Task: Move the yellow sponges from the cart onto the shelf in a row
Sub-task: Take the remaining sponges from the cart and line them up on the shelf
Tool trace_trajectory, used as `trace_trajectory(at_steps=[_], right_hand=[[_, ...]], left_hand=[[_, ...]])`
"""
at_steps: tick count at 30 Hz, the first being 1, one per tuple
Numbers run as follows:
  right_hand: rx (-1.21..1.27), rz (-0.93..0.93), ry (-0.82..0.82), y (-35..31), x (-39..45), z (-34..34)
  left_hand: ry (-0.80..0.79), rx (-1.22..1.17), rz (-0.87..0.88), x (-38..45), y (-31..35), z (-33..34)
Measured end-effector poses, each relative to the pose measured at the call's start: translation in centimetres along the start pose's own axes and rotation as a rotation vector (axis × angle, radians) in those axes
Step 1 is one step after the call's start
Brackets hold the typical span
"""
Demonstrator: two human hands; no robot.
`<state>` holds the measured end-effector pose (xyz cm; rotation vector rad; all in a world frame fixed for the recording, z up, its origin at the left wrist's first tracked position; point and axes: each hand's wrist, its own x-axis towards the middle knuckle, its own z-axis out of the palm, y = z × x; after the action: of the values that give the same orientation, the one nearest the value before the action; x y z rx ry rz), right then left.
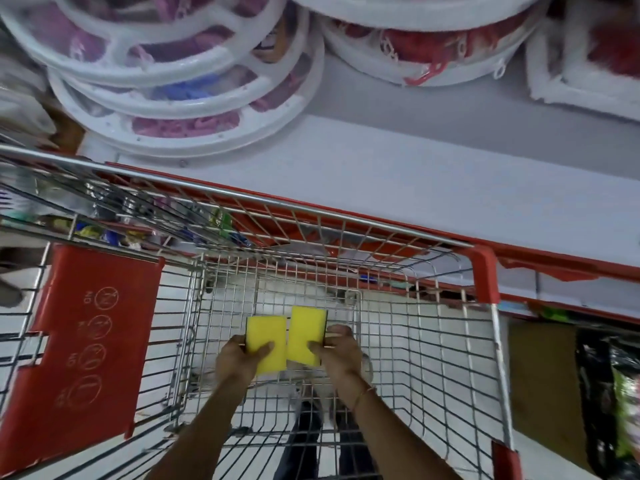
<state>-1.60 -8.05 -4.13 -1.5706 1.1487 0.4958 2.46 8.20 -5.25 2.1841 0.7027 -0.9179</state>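
Two yellow sponges sit side by side low inside the wire cart [433, 341]. My left hand [239, 358] grips the left yellow sponge [266, 336] by its near end. My right hand [337, 353] holds the right yellow sponge [306, 329], which has a dark scrubbing layer along its right edge. The sponges nearly touch along their inner sides. Beyond the cart's far rim lies the white shelf [433, 174], with a red front edge.
Stacked round white plastic hangers with coloured clips [187, 84] fill the shelf's back left, and more white packs [426, 53] stand at the back right. The cart's red child-seat flap [90, 344] is on the left. Packaged goods hang on a lower shelf at the right [620, 403].
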Motion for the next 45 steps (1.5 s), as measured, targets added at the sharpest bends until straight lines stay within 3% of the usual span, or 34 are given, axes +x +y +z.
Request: trace_trajectory(at_steps=[6, 16, 30, 35, 39, 45], right_hand=[[0.008, -0.122, -0.110, -3.3, -4.3, -7.9], [0.286, -0.374, -0.103, -11.0, -14.9, -20.3], [0.409, -0.785, -0.081, -22.7, -23.6, -35.8], [0.462, -0.949, -0.007, -27.4, -25.7, -40.6], [0.436, -0.957, 0.086, -30.8, -25.3, -44.4], [0.299, -0.860, 0.294, -34.6, -20.9, -49.5]], left_hand=[[-0.060, -0.113, 0.187, -5.5, 5.0, -2.1], [-0.275, -0.279, 0.516, -17.1, 15.0, -7.3], [-0.437, -0.343, 0.852, -31.5, 31.1, -12.7], [-0.403, -0.447, 0.950, -35.0, 38.3, -12.1], [-0.396, -0.454, 0.996, -36.8, 44.3, -11.1], [-0.088, -0.214, 1.062, -38.0, 51.5, -8.5]])
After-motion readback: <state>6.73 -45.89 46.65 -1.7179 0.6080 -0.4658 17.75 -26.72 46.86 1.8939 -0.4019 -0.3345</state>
